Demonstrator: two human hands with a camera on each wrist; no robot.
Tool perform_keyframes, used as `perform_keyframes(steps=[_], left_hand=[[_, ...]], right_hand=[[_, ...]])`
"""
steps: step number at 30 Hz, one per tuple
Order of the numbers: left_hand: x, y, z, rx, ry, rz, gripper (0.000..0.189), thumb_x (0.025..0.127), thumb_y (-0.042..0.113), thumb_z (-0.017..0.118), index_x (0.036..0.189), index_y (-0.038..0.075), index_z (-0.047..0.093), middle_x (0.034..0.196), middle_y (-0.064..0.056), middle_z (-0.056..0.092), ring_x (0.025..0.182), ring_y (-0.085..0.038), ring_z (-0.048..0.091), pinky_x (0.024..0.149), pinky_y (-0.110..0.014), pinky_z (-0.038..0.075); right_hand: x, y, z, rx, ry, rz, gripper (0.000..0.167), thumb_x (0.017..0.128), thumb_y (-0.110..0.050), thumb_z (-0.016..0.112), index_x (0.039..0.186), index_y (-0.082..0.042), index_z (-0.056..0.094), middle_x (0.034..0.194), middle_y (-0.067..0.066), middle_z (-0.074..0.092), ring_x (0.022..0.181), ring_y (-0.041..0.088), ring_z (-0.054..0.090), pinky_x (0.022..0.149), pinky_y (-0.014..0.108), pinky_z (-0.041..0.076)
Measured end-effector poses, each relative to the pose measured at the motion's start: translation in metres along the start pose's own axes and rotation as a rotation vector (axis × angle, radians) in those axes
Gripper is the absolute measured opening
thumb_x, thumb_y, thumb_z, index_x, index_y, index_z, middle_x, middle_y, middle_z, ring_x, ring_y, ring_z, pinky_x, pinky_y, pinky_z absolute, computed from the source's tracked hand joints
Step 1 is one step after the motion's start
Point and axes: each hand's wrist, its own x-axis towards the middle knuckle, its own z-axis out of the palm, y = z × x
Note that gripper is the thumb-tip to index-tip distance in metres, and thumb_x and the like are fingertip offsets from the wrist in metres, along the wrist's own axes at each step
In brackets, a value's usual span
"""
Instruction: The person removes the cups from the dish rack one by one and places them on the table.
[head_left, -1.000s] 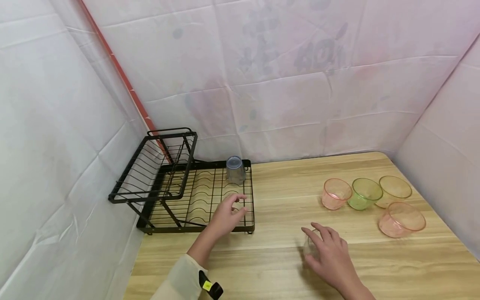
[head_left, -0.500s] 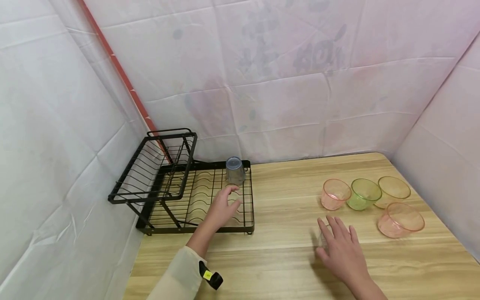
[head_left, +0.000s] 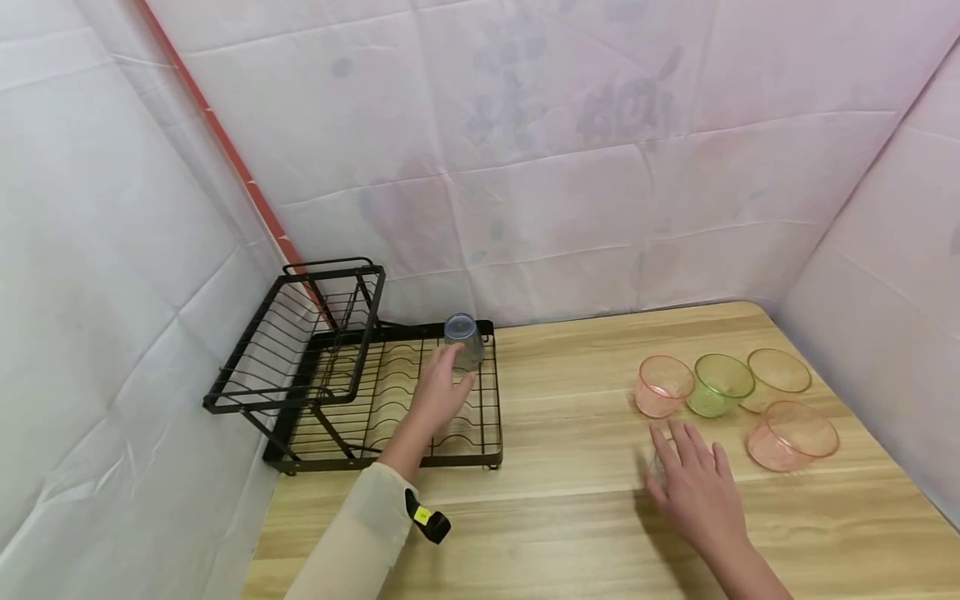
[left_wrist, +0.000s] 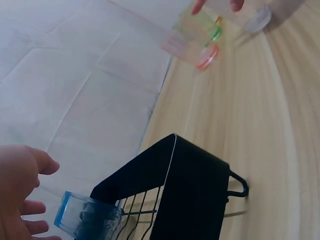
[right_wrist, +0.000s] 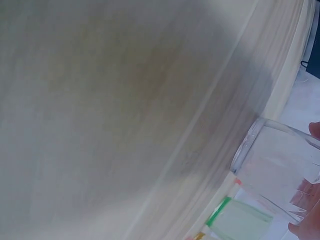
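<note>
My left hand (head_left: 435,396) reaches over the dish rack (head_left: 405,460), thumb and fingers apart. Its fingertips overlap the near side of a blue-tinted glass (head_left: 467,354) that stands upside down in the rack's back right corner. The left wrist view puts those fingers beside the blue glass (left_wrist: 87,217), with a gap between thumb and glass. On the right, my right hand (head_left: 697,492) holds a clear glass (right_wrist: 280,160) near its top, thumb on one side and fingers on the other. From above, the hand mostly hides this glass; its base is close over the wooden table (head_left: 555,533).
Beyond the right hand stand a pink cup (head_left: 663,387), a green cup (head_left: 720,387), a yellow cup (head_left: 776,375) and a wider pink bowl (head_left: 791,437). The rack's raised upper tier (head_left: 296,337) is left of the left hand. White sheeting (head_left: 540,208) hangs behind the table.
My left hand has moved up and left, toward the blue glass. My right hand has moved rightward with the clear glass, nearer the coloured cups.
</note>
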Motion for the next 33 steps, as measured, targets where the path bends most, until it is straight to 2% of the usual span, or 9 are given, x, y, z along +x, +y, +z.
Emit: perform_keyframes(steps=[5, 11, 17, 25, 33], left_hand=[[0.014, -0.003, 0.002, 0.096, -0.001, 0.032, 0.065, 0.095, 0.03, 0.063, 0.152, 0.013, 0.037, 0.158, -0.016, 0.029, 0.146, -0.038, 0.025, 0.108, -0.059, 0.037], [0.031, -0.007, 0.005, 0.149, -0.035, 0.011, 0.068, 0.096, 0.031, 0.062, 0.154, 0.013, 0.032, 0.161, -0.015, 0.022, 0.15, -0.037, 0.015, 0.114, -0.058, 0.03], [0.045, -0.008, 0.004, 0.182, -0.06, -0.006, 0.07, 0.096, 0.033, 0.061, 0.156, 0.016, 0.029, 0.163, -0.014, 0.018, 0.15, -0.037, 0.013, 0.117, -0.057, 0.025], [0.066, -0.02, 0.007, 0.228, -0.065, -0.018, 0.073, 0.095, 0.031, 0.063, 0.156, 0.016, 0.026, 0.164, -0.015, 0.013, 0.15, -0.039, 0.011, 0.114, -0.06, 0.028], [0.082, -0.024, 0.011, 0.276, -0.069, -0.005, 0.074, 0.095, 0.032, 0.064, 0.157, 0.018, 0.026, 0.164, -0.014, 0.014, 0.15, -0.04, 0.01, 0.112, -0.063, 0.029]], right_hand=[[0.003, 0.008, -0.001, -0.002, -0.047, 0.043, 0.068, 0.082, -0.027, 0.068, 0.142, -0.004, 0.046, 0.147, 0.024, 0.038, 0.135, 0.044, 0.033, 0.107, 0.066, 0.022], [0.003, 0.021, -0.001, -0.025, -0.06, 0.063, 0.069, 0.083, -0.027, 0.066, 0.145, -0.005, 0.043, 0.15, 0.024, 0.036, 0.138, 0.043, 0.031, 0.109, 0.065, 0.021], [0.005, 0.032, -0.001, -0.022, -0.036, 0.073, 0.066, 0.082, -0.025, 0.068, 0.141, -0.005, 0.046, 0.145, 0.026, 0.04, 0.134, 0.045, 0.034, 0.105, 0.066, 0.026], [0.008, 0.047, -0.003, -0.013, -0.016, 0.094, 0.064, 0.079, -0.024, 0.072, 0.136, -0.005, 0.05, 0.135, 0.026, 0.044, 0.124, 0.047, 0.039, 0.101, 0.06, 0.03], [0.01, 0.05, -0.005, -0.035, -0.011, 0.097, 0.059, 0.079, -0.026, 0.07, 0.131, -0.005, 0.053, 0.131, 0.025, 0.047, 0.121, 0.045, 0.04, 0.1, 0.059, 0.03]])
